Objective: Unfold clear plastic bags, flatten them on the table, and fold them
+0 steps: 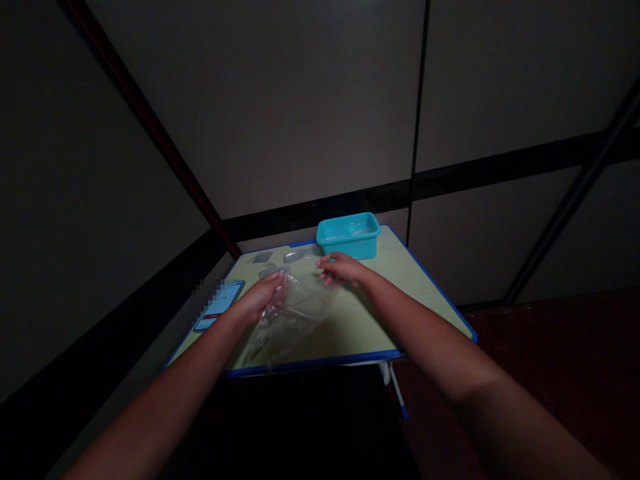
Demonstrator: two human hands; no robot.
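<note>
A clear plastic bag [300, 310] hangs from my left hand [263, 293], whose fingers are closed on its upper edge. The bag is crumpled and see-through, and it spreads over the front left part of the table. To the right, my right hand [340, 268] is held above the table with its fingers loosely bent and apart. Nothing shows between those fingers; whether they touch the bag's edge is unclear. Just behind my right hand stands a turquoise plastic basket [356, 249]. Some pale or clear contents, too dim to name, lie inside it.
The small table [395, 300] has a pale top and a blue rim. A phone [220, 305] with a lit screen lies at its left edge. Flat clear plastic pieces [300, 255] lie near the back, beside a grey patch [262, 257]. Dark-trimmed panels [320, 120] rise behind.
</note>
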